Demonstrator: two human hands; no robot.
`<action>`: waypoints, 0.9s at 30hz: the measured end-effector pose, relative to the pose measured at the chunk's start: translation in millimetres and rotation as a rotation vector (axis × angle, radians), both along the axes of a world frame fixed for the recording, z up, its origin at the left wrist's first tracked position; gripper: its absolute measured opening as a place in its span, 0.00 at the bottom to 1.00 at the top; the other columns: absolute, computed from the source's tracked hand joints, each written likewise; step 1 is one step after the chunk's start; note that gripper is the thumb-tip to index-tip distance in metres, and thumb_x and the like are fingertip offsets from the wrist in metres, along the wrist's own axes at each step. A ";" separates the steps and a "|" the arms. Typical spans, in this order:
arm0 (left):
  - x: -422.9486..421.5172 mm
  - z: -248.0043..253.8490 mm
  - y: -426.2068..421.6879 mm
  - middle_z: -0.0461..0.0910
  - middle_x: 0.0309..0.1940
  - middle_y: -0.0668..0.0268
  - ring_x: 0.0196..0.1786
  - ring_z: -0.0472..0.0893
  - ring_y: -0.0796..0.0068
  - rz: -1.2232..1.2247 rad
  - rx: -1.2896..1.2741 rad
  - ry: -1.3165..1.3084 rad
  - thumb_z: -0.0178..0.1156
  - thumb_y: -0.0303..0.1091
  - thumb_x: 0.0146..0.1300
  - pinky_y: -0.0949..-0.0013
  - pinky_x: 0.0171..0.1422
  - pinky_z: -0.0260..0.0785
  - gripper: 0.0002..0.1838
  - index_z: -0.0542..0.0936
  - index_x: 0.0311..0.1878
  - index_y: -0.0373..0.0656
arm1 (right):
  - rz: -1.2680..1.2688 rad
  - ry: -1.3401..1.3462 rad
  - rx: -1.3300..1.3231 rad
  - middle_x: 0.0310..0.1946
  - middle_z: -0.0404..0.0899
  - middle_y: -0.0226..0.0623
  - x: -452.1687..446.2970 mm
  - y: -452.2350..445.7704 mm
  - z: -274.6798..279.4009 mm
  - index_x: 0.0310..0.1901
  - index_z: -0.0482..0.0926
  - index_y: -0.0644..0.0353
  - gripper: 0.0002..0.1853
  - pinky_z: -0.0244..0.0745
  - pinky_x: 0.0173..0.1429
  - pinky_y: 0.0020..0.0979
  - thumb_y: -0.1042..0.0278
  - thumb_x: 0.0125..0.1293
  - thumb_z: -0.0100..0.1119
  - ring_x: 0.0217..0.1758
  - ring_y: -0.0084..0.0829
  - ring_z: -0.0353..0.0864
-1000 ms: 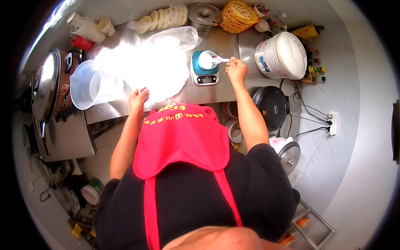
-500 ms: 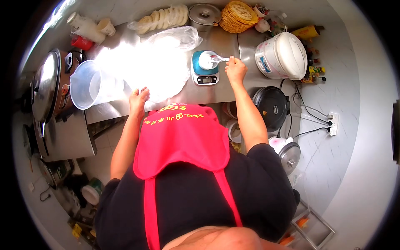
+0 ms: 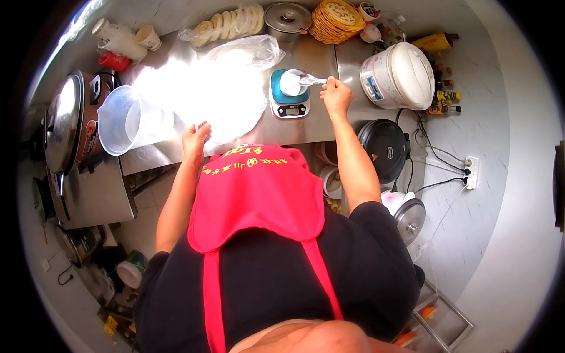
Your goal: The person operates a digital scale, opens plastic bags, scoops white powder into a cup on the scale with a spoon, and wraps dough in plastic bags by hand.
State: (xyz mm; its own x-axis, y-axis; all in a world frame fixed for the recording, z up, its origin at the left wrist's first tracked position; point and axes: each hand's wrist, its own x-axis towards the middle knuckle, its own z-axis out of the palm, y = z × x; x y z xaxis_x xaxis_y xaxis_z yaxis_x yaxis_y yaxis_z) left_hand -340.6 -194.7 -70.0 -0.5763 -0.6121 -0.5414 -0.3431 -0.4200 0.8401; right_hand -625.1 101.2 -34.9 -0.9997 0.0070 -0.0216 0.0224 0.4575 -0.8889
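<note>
In the head view, my right hand [image 3: 336, 96] is closed on the handle of a spoon [image 3: 312, 80]. The spoon's bowl reaches into a small white cup [image 3: 291, 83] on a blue-topped digital kitchen scale [image 3: 289, 110]. Whatever is in the spoon is too small to make out. My left hand [image 3: 196, 140] is at the table's front edge, fingers loosely bent and apart, with nothing visible in them. Strong glare washes out the surface beside it. Left of that hand stands a large translucent measuring jug [image 3: 122, 120].
Several flat dough rounds [image 3: 226, 25] in plastic, a lidded pot [image 3: 287, 22] and a stack of flatbreads [image 3: 335, 22] line the back. A rice cooker [image 3: 397, 76] stands right, above a black round appliance [image 3: 384, 152]. A brown cooker [image 3: 76, 120] is at left.
My right hand and the spoon have shifted slightly to the right, the bowl still at the cup. My left hand looks nearly unmoved.
</note>
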 end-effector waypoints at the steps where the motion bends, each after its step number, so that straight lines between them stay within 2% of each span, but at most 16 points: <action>1: -0.4 0.2 -0.1 0.80 0.38 0.67 0.38 0.79 0.77 0.001 -0.003 -0.001 0.66 0.32 0.61 0.72 0.45 0.73 0.15 0.78 0.48 0.37 | 0.000 -0.016 -0.004 0.20 0.82 0.38 -0.1 0.4 1.5 0.29 0.82 0.70 0.19 0.79 0.25 0.30 0.61 0.70 0.54 0.18 0.27 0.82; 9: 1.4 -4.8 -1.8 0.81 0.38 0.67 0.38 0.79 0.76 0.003 0.000 0.001 0.66 0.32 0.60 0.71 0.45 0.73 0.15 0.78 0.49 0.37 | -0.013 -0.025 -0.035 0.19 0.82 0.38 -0.5 -0.4 5.8 0.29 0.82 0.69 0.19 0.78 0.24 0.30 0.61 0.70 0.54 0.17 0.28 0.81; 12: 1.1 -0.5 -0.2 0.80 0.39 0.65 0.38 0.79 0.76 0.010 -0.007 0.000 0.66 0.31 0.60 0.72 0.44 0.73 0.14 0.77 0.47 0.35 | -0.026 -0.102 -0.100 0.20 0.82 0.39 -1.8 -7.7 14.3 0.29 0.82 0.70 0.19 0.78 0.24 0.30 0.62 0.70 0.54 0.18 0.27 0.81; 15: 0.2 2.7 2.8 0.80 0.39 0.65 0.38 0.79 0.77 0.040 -0.007 -0.015 0.65 0.30 0.60 0.72 0.43 0.72 0.13 0.77 0.45 0.34 | -0.005 -0.179 -0.216 0.25 0.83 0.41 -4.6 -28.7 27.7 0.34 0.82 0.73 0.18 0.79 0.25 0.29 0.62 0.70 0.55 0.20 0.26 0.81; 17: 2.0 1.4 4.3 0.80 0.38 0.67 0.37 0.79 0.76 -0.004 -0.016 -0.035 0.66 0.33 0.60 0.71 0.43 0.72 0.15 0.78 0.48 0.38 | 0.034 -0.149 -0.266 0.23 0.83 0.41 -6.0 -52.9 35.6 0.29 0.81 0.72 0.19 0.79 0.23 0.29 0.62 0.70 0.54 0.19 0.27 0.82; 21: 5.2 13.3 12.6 0.79 0.38 0.70 0.41 0.78 0.78 -0.052 -0.019 -0.071 0.67 0.37 0.60 0.70 0.46 0.70 0.14 0.78 0.45 0.42 | 0.159 -0.098 -0.203 0.18 0.81 0.37 -12.4 -113.9 45.4 0.26 0.82 0.69 0.19 0.77 0.22 0.29 0.61 0.69 0.55 0.18 0.25 0.81; 22: 8.9 11.4 11.3 0.78 0.38 0.71 0.43 0.76 0.79 -0.098 -0.028 -0.073 0.67 0.39 0.60 0.70 0.48 0.69 0.14 0.77 0.45 0.44 | 0.217 0.004 -0.144 0.17 0.81 0.38 -16.5 -130.4 37.4 0.25 0.81 0.67 0.19 0.77 0.24 0.31 0.61 0.69 0.55 0.17 0.27 0.81; 23: 12.9 9.3 11.5 0.78 0.38 0.71 0.43 0.76 0.79 -0.073 -0.028 -0.073 0.67 0.39 0.60 0.70 0.48 0.69 0.14 0.77 0.45 0.44 | 0.284 0.123 -0.059 0.19 0.81 0.43 -21.0 -146.1 29.9 0.24 0.80 0.64 0.19 0.79 0.31 0.37 0.60 0.68 0.54 0.21 0.38 0.83; 25: 18.6 14.7 15.0 0.77 0.40 0.71 0.45 0.75 0.80 -0.102 -0.021 -0.063 0.67 0.39 0.60 0.71 0.50 0.68 0.15 0.76 0.45 0.44 | 0.411 0.454 0.186 0.23 0.82 0.48 -31.3 -175.9 10.7 0.23 0.79 0.63 0.18 0.79 0.38 0.45 0.61 0.67 0.54 0.27 0.50 0.83; 26: 22.3 22.1 17.1 0.75 0.40 0.71 0.46 0.74 0.80 -0.103 -0.002 -0.068 0.67 0.39 0.60 0.71 0.51 0.68 0.16 0.76 0.46 0.43 | 0.438 0.458 0.181 0.23 0.82 0.48 -36.9 -188.8 0.1 0.23 0.79 0.63 0.18 0.79 0.38 0.45 0.61 0.67 0.54 0.27 0.50 0.83; 27: 25.3 23.8 21.4 0.75 0.40 0.71 0.46 0.74 0.80 -0.077 0.003 -0.068 0.67 0.39 0.60 0.71 0.51 0.68 0.16 0.76 0.46 0.43 | 0.489 0.578 0.296 0.24 0.82 0.48 -38.5 -199.4 -6.5 0.25 0.80 0.62 0.17 0.78 0.39 0.46 0.59 0.67 0.55 0.28 0.51 0.82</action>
State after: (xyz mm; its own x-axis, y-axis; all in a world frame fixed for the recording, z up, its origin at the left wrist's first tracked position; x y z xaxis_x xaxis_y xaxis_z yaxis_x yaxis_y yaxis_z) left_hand -315.3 -173.3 -46.3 -0.5838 -0.5653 -0.5828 -0.4307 -0.3928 0.8125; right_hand -663.6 -98.2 -41.4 -0.7439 -0.5090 0.4331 -0.6663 0.5149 -0.5393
